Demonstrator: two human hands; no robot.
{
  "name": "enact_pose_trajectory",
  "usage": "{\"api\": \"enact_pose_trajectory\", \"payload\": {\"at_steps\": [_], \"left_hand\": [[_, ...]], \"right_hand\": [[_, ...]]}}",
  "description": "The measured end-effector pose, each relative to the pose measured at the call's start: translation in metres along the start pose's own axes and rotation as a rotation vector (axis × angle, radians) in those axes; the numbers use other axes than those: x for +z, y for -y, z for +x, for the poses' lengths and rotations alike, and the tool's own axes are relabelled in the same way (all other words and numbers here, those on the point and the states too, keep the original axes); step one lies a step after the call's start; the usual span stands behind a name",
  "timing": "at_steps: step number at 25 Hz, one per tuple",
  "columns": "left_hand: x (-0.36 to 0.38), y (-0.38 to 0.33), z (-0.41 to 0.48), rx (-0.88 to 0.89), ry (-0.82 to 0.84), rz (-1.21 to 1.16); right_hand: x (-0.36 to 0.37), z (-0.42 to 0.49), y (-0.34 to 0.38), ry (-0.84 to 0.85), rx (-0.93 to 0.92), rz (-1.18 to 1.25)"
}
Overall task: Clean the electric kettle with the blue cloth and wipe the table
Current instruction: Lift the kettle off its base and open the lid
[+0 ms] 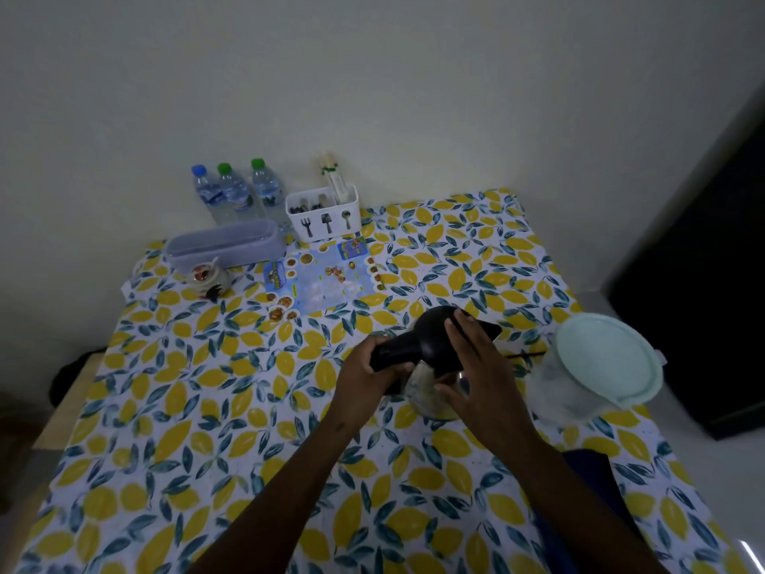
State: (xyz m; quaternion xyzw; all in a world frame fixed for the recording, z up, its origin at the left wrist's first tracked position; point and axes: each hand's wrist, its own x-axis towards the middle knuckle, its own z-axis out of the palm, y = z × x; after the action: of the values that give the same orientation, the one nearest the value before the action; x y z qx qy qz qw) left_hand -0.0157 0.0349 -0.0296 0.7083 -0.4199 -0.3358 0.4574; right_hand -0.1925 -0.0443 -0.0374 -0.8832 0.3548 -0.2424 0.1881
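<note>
Gripping the kettle, cloth not yet in hand

The electric kettle (434, 358) stands mid-table (207, 408) on the lemon-print cover. The left hand (366, 377) is wrapped around its black handle, which points left; the spout points right. The right hand (476, 366) lies spread over lid and body. Wiping seems unstarted: next, fetch the blue cloth (588, 461) under the right forearm.

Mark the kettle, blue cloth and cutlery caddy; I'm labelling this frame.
kettle (432, 339), head view, black lid.
blue cloth (588, 466), head view, fold beside the right forearm.
cutlery caddy (325, 219), head view, front wall.
</note>
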Motion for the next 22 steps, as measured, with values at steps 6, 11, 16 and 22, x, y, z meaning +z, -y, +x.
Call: {"api": "enact_pose_trajectory", "payload": {"at_steps": [6, 11, 16, 22], "left_hand": [[-0.063, 0.038, -0.064, -0.064, 0.013, 0.137], [-0.093, 0.075, -0.107, -0.148, 0.013, 0.123], [-0.104, 0.089, -0.118, -0.111, 0.004, 0.099], [-0.092, 0.072, -0.119, 0.022, 0.002, 0.241]], "right_hand": [[0.035, -0.034, 0.049, 0.213, -0.064, 0.041], [0.067, -0.061, 0.074, 0.361, -0.086, 0.094], [0.08, -0.073, 0.084, 0.34, -0.09, 0.079], [0.082, -0.087, 0.074, 0.289, -0.017, -0.149]]}}
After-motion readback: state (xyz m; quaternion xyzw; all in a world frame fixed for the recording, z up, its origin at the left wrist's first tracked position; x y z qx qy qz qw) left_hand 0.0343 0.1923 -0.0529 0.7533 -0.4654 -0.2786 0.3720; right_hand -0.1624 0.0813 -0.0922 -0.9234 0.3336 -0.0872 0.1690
